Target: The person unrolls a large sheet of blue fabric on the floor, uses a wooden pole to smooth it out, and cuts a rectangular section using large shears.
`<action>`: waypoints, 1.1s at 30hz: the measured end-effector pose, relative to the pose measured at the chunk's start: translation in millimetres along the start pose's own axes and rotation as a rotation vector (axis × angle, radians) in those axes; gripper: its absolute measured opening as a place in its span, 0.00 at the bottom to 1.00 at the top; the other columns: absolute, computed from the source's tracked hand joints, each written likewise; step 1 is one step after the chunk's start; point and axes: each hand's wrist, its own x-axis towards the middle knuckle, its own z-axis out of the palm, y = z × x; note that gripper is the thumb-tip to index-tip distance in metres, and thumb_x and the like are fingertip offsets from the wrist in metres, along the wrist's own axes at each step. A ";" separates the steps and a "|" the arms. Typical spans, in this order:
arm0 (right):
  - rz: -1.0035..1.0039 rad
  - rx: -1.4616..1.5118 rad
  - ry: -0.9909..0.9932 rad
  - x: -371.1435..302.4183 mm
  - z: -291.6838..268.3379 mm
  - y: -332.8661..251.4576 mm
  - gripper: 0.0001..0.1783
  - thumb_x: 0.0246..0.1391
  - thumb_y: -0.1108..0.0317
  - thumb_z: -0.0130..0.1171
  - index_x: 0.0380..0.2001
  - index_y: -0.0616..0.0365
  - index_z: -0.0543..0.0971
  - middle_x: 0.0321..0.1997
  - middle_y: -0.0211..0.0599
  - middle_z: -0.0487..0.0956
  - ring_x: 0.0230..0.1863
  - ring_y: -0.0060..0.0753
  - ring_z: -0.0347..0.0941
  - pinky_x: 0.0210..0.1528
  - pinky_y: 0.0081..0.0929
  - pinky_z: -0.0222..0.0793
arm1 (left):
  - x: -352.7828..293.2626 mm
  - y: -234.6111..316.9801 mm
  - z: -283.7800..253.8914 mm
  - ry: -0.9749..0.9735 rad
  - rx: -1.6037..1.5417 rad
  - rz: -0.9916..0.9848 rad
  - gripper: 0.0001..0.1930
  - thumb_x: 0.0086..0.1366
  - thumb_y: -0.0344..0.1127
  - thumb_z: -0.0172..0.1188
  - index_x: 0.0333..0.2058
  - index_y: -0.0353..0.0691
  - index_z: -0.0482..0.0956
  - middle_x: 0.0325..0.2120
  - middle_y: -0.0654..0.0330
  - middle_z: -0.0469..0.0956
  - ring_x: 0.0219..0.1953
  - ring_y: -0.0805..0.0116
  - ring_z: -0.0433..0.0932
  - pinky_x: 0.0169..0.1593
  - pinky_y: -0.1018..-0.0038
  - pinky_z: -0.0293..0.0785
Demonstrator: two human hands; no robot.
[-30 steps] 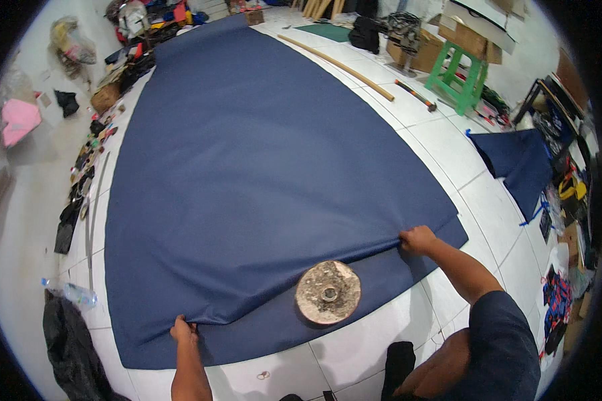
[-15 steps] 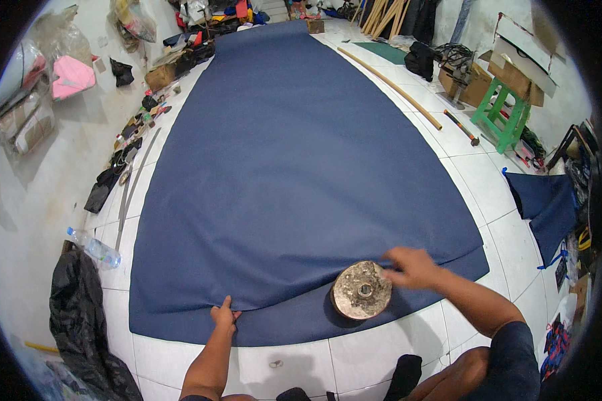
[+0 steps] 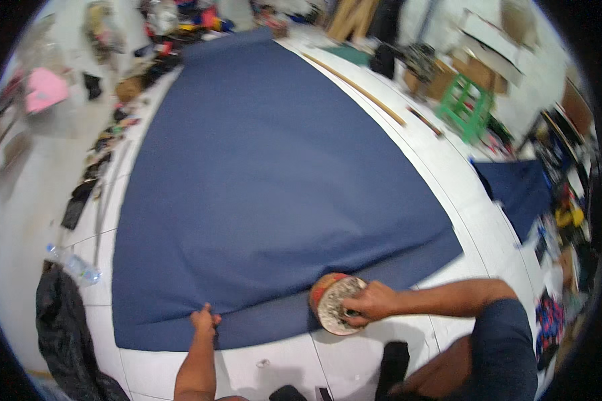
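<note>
A large navy-blue sheet (image 3: 274, 167) covers much of the floor, with the loose edge of an upper layer crossing its near end over a strip of the same material. My left hand (image 3: 206, 319) is at that edge on the near left, its fingers closed on the sheet. On the near right, my right hand (image 3: 374, 302) grips a heavy-looking round disc (image 3: 333, 309) by its middle. The disc has a worn, speckled face and a reddish side. It is tilted at the sheet's near border, its side facing the sheet; whether it touches the sheet I cannot tell.
A clear plastic bottle (image 3: 77, 264) and black cloth (image 3: 63, 327) lie at left. Along the right are a long wooden pole (image 3: 358, 90), a hammer-like tool (image 3: 425, 121), a green stool (image 3: 467, 110) and a smaller blue piece (image 3: 515, 190). Clutter lines both walls.
My right hand has gone from hovering beside the disc to gripping it; the disc is now tilted and nearer me. My left hand stays at the sheet's edge. The whole view has shifted.
</note>
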 end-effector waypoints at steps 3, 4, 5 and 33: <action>0.032 0.123 -0.022 -6.5 8.0 -15.7 0.19 0.52 0.49 0.60 0.31 0.53 0.72 0.16 0.41 0.76 0.18 0.48 0.75 0.18 0.43 0.70 | 6.2 -3.2 -10.8 0.060 -0.050 -0.016 0.20 0.63 0.34 0.63 0.46 0.26 0.66 0.28 0.50 0.75 0.21 0.61 0.77 0.20 0.68 0.77; 0.041 0.185 -0.037 -6.4 10.5 -24.3 0.20 0.52 0.48 0.60 0.32 0.54 0.71 0.16 0.42 0.76 0.18 0.49 0.76 0.18 0.44 0.70 | 8.0 -1.9 -20.6 0.093 -0.043 -0.009 0.21 0.63 0.35 0.62 0.46 0.27 0.66 0.29 0.50 0.75 0.21 0.61 0.77 0.20 0.69 0.78; 0.039 0.230 -0.051 -10.7 11.6 -31.0 0.21 0.53 0.48 0.60 0.33 0.55 0.71 0.16 0.43 0.76 0.19 0.50 0.76 0.19 0.44 0.70 | 8.2 -1.2 -27.8 0.090 -0.019 -0.020 0.21 0.64 0.36 0.62 0.47 0.27 0.66 0.29 0.49 0.75 0.22 0.62 0.76 0.21 0.70 0.78; 1.158 -0.103 0.384 -198.8 79.5 183.2 0.28 0.61 0.46 0.52 0.58 0.52 0.71 0.64 0.47 0.68 0.64 0.53 0.64 0.60 0.49 0.63 | -60.1 -1.2 -37.9 0.263 1.086 0.274 0.37 0.58 0.62 0.62 0.44 0.24 0.79 0.40 0.42 0.81 0.39 0.46 0.78 0.48 0.56 0.72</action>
